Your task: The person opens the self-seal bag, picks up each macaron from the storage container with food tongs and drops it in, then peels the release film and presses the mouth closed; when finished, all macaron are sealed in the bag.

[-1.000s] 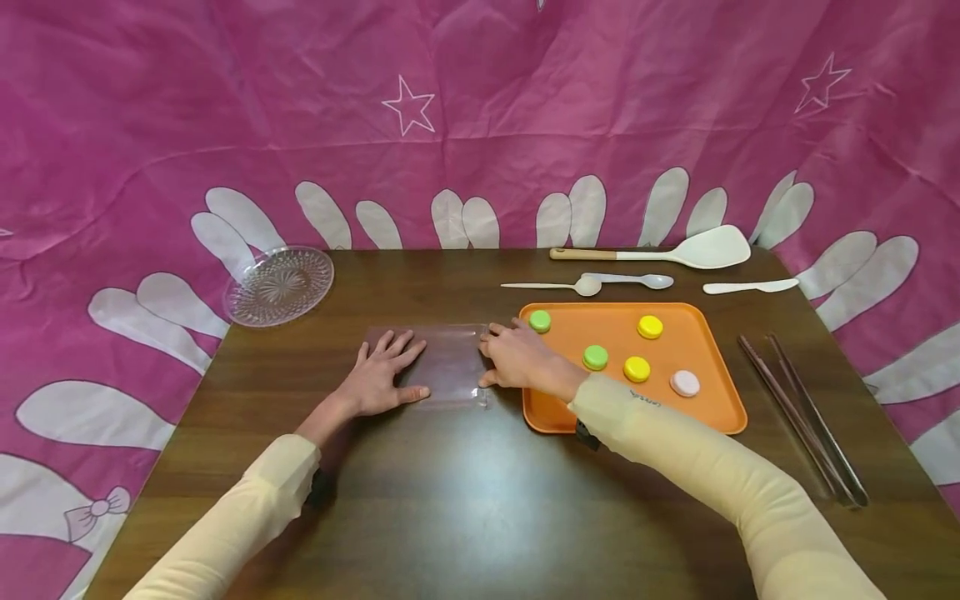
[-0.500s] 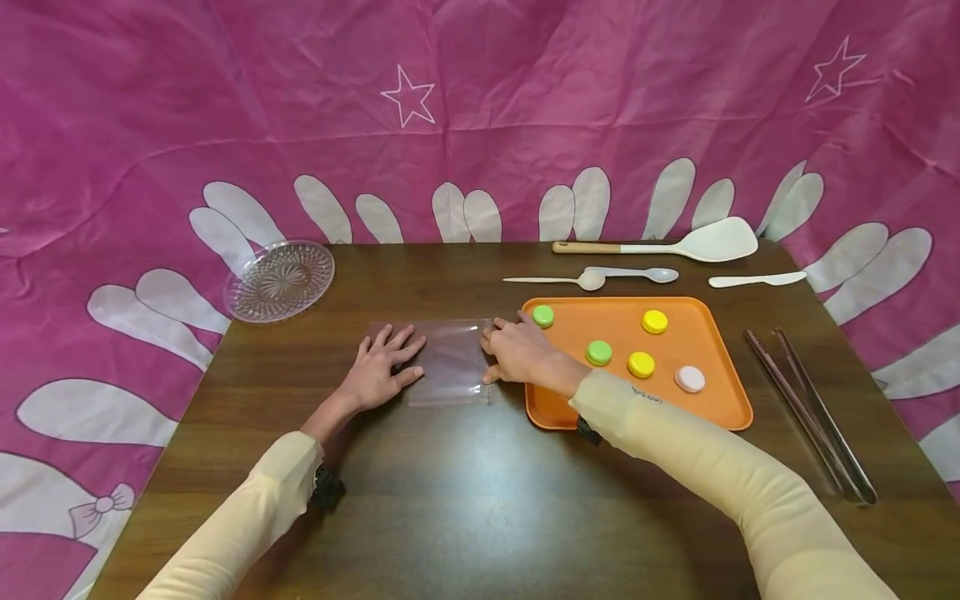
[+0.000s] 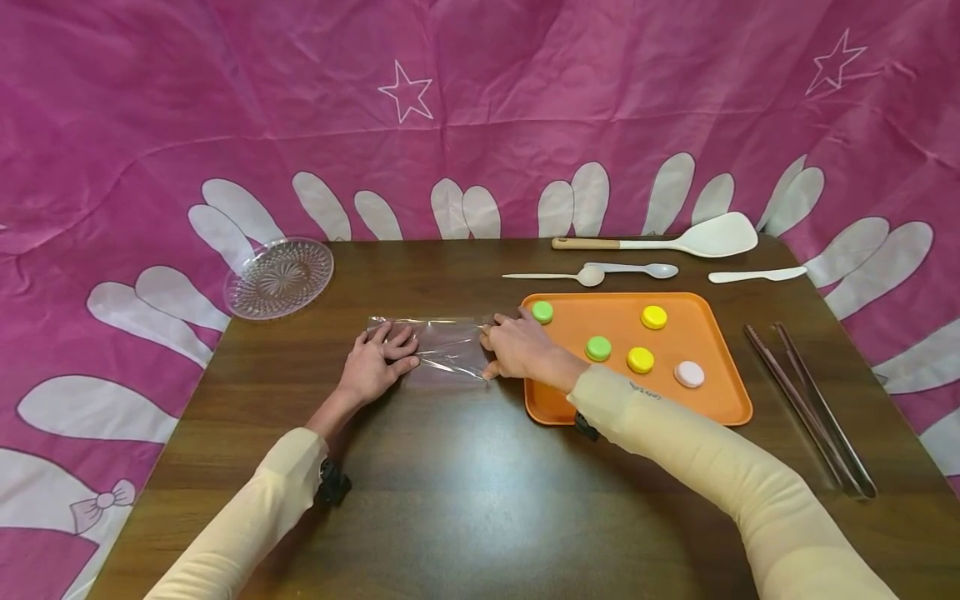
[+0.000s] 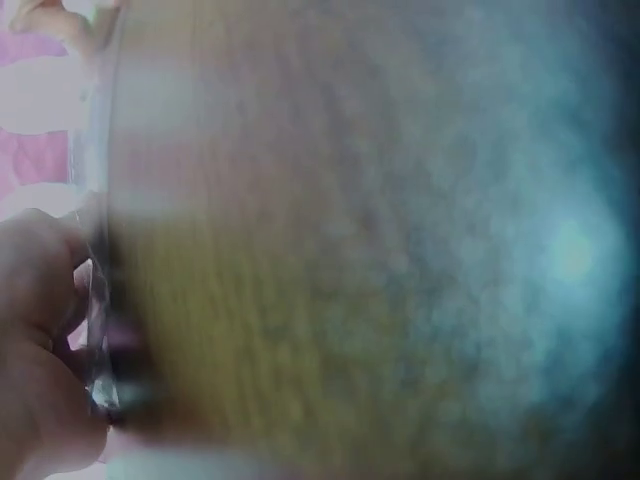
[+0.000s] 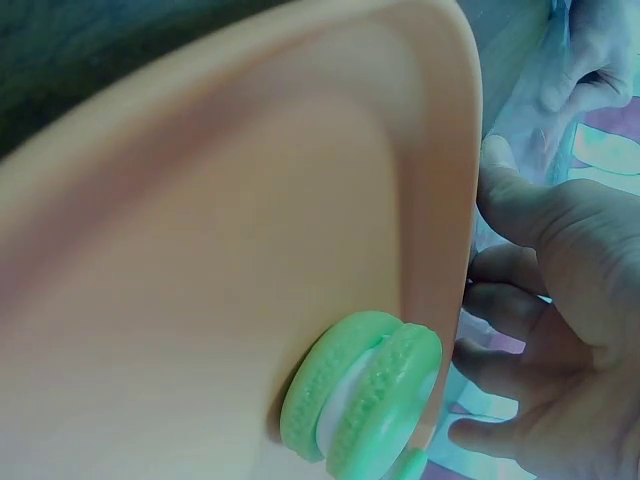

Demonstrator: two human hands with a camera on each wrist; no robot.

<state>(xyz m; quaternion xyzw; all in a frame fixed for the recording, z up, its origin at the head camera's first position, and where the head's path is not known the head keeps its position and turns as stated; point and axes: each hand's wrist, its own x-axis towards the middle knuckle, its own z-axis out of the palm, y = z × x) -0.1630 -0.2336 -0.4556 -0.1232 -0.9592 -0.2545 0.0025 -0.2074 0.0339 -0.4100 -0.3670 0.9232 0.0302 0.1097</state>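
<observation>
A clear plastic bag lies creased on the table between both hands, its surface buckled and shiny. At its left side, my left hand pinches the film between thumb and fingers; the left wrist view shows the film's edge by the thumb. My right hand rests with spread fingers on the bag's right edge, beside the orange tray. In the right wrist view, a green macaron sits in the tray close to those fingers.
The tray also holds another green macaron, yellow macarons and a pale pink one. Behind lie two spoons, a spatula and a knife. Tongs lie right; a clear plate stands back left.
The bag has gone from flat to creased and its near edge has lifted or drawn back. My left hand's fingers have drawn in on the film; the right hand stays at the right edge.
</observation>
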